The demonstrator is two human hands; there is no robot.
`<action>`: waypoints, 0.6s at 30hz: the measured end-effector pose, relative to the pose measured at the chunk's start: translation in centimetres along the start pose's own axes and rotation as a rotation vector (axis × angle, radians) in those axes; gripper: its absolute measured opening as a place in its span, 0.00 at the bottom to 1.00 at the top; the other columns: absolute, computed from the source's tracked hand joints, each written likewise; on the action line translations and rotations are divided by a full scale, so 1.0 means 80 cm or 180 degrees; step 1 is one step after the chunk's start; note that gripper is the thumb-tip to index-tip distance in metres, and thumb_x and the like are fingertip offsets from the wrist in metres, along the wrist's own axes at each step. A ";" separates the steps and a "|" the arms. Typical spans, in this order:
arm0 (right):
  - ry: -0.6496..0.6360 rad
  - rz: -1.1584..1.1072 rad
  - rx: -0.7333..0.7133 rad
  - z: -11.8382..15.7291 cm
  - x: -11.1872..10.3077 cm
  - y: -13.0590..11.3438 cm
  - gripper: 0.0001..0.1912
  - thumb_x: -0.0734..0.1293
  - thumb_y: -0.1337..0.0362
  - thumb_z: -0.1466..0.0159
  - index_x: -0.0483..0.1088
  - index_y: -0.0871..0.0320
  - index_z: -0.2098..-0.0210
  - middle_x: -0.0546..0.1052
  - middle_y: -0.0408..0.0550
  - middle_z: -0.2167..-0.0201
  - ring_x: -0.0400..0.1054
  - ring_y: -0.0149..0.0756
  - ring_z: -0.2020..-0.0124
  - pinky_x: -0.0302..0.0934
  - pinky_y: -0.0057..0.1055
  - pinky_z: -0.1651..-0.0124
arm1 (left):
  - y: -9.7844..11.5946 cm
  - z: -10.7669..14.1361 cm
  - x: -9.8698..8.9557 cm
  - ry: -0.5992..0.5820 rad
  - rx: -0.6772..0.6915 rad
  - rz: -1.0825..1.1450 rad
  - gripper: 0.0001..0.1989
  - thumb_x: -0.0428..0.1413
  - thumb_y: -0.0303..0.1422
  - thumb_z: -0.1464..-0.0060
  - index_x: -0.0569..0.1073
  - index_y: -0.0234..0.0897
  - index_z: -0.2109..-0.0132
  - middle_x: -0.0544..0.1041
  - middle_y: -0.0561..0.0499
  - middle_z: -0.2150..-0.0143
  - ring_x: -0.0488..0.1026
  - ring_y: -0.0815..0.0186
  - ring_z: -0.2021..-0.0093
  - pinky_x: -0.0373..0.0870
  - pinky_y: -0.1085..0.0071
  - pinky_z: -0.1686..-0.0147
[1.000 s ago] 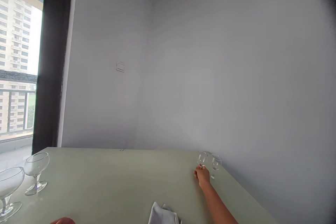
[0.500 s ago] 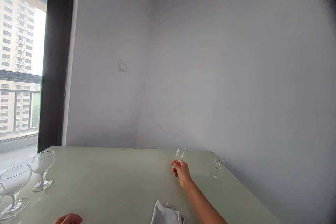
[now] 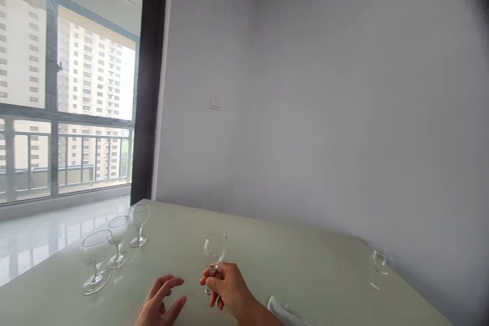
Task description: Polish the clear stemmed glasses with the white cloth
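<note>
My right hand (image 3: 225, 285) grips a stemmed glass (image 3: 214, 249) by its stem, low over the table, with the bowl upright above the fingers. Just to the left, my left hand (image 3: 162, 299) holds nothing; its thumb and fingers are apart. Three clear stemmed glasses stand in a row at the table's left side: a near one (image 3: 96, 249), a middle one (image 3: 119, 229) and a far one (image 3: 139, 216). Another stemmed glass (image 3: 380, 262) stands near the right edge, slightly blurred.
A light cloth (image 3: 284, 313) lies at the bottom, right of my right forearm. The pale green table (image 3: 305, 260) reaches toward grey walls with a switch (image 3: 214, 103). Large windows (image 3: 91, 76) are at the left.
The view has turned left. My right hand has brought its glass nearer and leftward, close to my left hand, which has come further into view with its fingers spread.
</note>
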State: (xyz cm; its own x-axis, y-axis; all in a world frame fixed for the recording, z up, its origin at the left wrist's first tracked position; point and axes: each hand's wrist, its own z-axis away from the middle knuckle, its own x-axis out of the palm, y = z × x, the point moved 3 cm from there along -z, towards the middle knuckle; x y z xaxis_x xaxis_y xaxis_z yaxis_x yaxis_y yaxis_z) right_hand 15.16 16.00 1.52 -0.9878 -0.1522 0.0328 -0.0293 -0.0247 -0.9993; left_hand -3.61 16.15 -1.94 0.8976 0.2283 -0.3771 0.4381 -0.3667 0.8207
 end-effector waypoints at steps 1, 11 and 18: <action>-0.0134 0.0038 -0.0007 -0.002 0.015 0.001 0.18 0.69 0.57 0.53 0.69 0.63 0.67 0.76 0.45 0.71 0.60 0.20 0.89 0.44 0.19 0.89 | 0.001 -0.001 -0.002 -0.0039 0.0039 0.0058 0.21 0.57 0.53 0.60 0.78 0.46 0.63 0.73 0.47 0.59 0.71 0.63 0.67 0.70 0.72 0.75; -0.0693 0.0522 -0.0276 -0.009 0.089 0.030 0.12 0.67 0.58 0.50 0.75 0.62 0.73 0.66 0.38 0.84 0.57 0.23 0.85 0.49 0.21 0.83 | -0.009 0.003 0.004 -0.0422 0.0198 0.0303 0.20 0.57 0.50 0.58 0.79 0.40 0.64 0.70 0.44 0.63 0.72 0.61 0.66 0.70 0.68 0.66; 0.0158 0.0364 0.0213 -0.020 0.050 0.059 0.18 0.68 0.54 0.52 0.71 0.62 0.67 0.67 0.38 0.86 0.56 0.24 0.88 0.44 0.21 0.87 | -0.015 -0.002 -0.004 0.0042 -0.0187 0.0452 0.18 0.59 0.49 0.61 0.79 0.40 0.69 0.71 0.47 0.67 0.71 0.60 0.68 0.69 0.68 0.67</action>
State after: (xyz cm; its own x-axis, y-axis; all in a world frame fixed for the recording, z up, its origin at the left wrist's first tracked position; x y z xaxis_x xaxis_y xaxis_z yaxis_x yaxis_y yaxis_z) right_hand 10.80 16.88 -3.10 -0.9905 -0.1089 -0.0839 0.0924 -0.0760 -0.9928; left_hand -4.41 16.67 -2.71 0.9494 0.1898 -0.2501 0.3028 -0.3429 0.8892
